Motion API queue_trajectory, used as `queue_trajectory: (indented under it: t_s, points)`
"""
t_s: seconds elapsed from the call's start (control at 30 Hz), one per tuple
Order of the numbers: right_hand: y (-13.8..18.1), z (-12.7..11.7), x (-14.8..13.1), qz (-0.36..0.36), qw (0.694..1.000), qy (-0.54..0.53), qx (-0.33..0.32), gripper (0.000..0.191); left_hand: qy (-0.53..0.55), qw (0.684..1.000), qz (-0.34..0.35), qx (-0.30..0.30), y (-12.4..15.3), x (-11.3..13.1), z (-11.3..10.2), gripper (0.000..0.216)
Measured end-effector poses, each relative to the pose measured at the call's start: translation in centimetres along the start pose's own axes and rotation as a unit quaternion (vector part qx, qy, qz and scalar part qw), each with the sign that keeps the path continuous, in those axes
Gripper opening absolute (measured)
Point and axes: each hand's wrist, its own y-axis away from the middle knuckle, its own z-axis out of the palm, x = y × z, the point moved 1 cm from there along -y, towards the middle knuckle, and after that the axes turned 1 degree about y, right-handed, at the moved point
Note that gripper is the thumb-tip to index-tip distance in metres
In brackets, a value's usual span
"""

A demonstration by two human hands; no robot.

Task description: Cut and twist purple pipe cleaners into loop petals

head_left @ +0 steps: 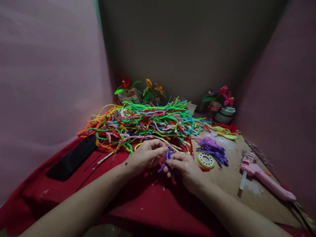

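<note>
A short purple pipe cleaner [169, 153], bent over on itself, is pinched between my two hands above the red cloth. The thumb and fingers of my left hand [150, 152] close on its upper part. My right hand [184, 167] grips it lower down, and one purple end sticks out to the left. A small shiny metal piece [173, 152] shows beside the pipe cleaner at my right fingers; its kind is mostly hidden. Right of my hands, a bundle of purple and lilac pipe cleaners [214, 150] lies on a brown board beside a yellow-rimmed tape roll [206, 160].
Behind my hands rises a big heap of coloured pipe cleaners [153, 120]. A black phone [71, 159] lies at the left on the red cloth [138, 204]. The pink glue gun [265, 177] rests on the board [228, 184] at right. Pipe-cleaner flowers [228, 98] stand in containers at the back.
</note>
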Motion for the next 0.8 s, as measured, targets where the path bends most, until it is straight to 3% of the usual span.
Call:
queue_trajectory:
  t_s: [0.13, 0.37, 0.67, 0.8]
  points:
    - [0.08, 0.13, -0.2, -0.008, 1.0, 0.027, 0.008, 0.017, 0.034, 0.999, -0.015, -0.037, 0.09, -0.05, 0.36, 0.02]
    - [0.06, 0.38, -0.04, -0.057, 0.983, 0.17, 0.032, 0.028, 0.03, 0.998, -0.015, -0.055, 0.0, -0.44, 0.47, 0.014]
    - [0.05, 0.31, -0.03, -0.053, 0.979, 0.191, 0.043, 0.029, -0.016, 0.999, 0.001, 0.044, 0.01, -0.76, 0.42, 0.016]
    - [0.33, 0.45, -0.33, -0.043, 0.978, 0.203, 0.035, 0.031, -0.014, 1.0, -0.01, 0.019, 0.1, -0.67, 0.14, 0.018]
